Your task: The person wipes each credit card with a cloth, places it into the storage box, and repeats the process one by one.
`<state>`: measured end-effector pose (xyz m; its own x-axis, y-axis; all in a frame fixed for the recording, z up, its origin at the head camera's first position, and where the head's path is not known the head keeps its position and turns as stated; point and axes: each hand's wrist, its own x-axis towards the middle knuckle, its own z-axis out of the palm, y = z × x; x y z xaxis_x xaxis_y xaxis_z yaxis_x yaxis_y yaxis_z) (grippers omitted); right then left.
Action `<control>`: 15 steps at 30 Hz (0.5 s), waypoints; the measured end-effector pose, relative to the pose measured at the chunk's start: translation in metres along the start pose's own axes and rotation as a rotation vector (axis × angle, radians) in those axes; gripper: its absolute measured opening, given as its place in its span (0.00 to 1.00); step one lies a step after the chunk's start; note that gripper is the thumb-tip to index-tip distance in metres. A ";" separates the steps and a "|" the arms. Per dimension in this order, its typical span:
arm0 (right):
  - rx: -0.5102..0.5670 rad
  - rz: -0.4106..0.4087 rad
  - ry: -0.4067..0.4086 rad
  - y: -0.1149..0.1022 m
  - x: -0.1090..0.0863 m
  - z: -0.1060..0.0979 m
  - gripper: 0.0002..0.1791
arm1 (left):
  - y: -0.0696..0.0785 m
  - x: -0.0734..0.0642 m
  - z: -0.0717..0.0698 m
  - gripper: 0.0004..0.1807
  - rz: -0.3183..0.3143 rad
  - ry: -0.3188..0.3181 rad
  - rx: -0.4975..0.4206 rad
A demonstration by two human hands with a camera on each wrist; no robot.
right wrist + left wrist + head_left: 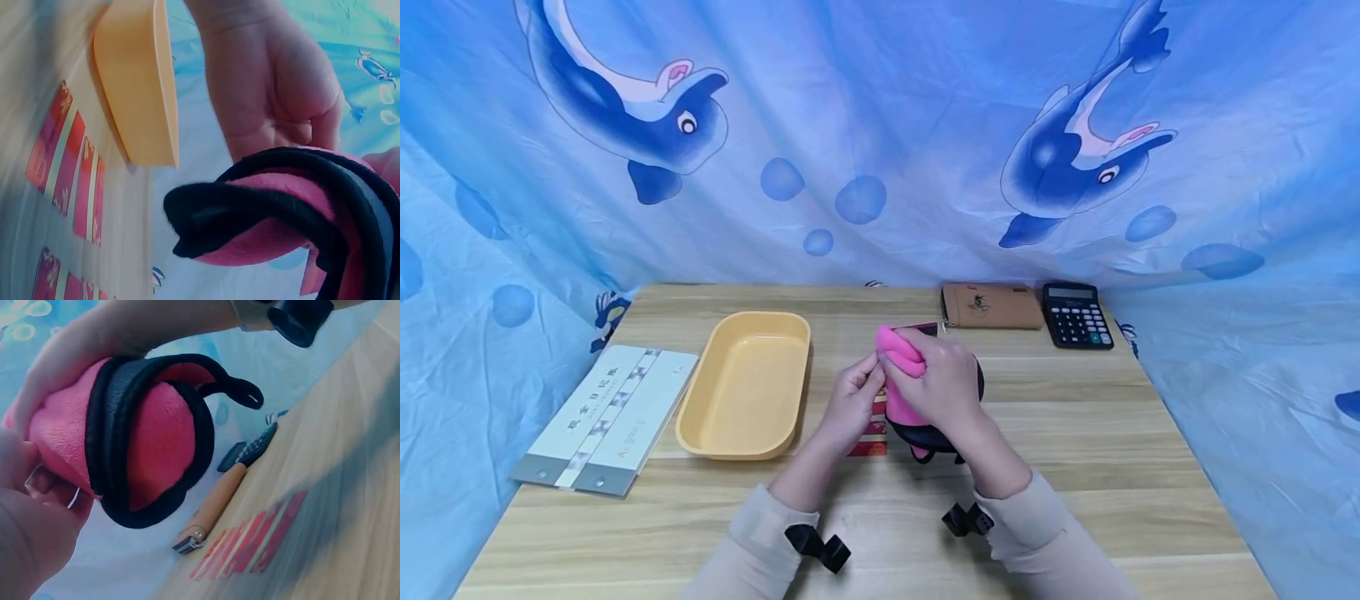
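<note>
A pink plush cloth piece with thick black edging (904, 407) is held up over the middle of the table, its upper part folded over. My right hand (949, 379) grips its top from the right. At the upper left side, fingertips of my left hand (855, 402) pinch the pink fabric. In the left wrist view the cloth piece (161, 447) is curled round into a hollow shape, with a black loop sticking out. The black-edged end of the cloth piece (275, 200) faces the right wrist camera.
Red and gold printed strips (868, 448) lie under the hands. To the left stand a yellow tray (688, 421) and a white-and-grey booklet pack (606, 412). A brown wallet (992, 307) and a black calculator (1078, 317) lie at the back right. A blue curtain (865, 100) hangs behind the table.
</note>
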<state>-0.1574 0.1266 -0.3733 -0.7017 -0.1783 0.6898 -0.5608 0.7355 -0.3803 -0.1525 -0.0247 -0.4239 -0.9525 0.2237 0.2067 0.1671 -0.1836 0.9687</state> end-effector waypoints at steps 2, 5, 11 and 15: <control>-0.020 0.009 0.021 0.002 0.000 -0.001 0.17 | 0.003 0.000 -0.002 0.21 -0.002 0.002 0.024; -0.058 0.031 0.057 0.011 0.000 -0.004 0.15 | 0.007 0.000 -0.004 0.21 -0.010 0.020 0.034; -0.115 0.111 0.094 0.034 -0.002 -0.013 0.15 | 0.013 -0.001 -0.009 0.21 -0.054 0.141 -0.030; -0.092 0.157 0.084 0.045 -0.005 -0.017 0.16 | 0.012 0.003 -0.014 0.22 -0.115 0.276 -0.053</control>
<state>-0.1710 0.1716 -0.3833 -0.7364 -0.0045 0.6766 -0.4022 0.8070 -0.4324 -0.1569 -0.0400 -0.4136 -0.9988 -0.0216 0.0441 0.0478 -0.2237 0.9735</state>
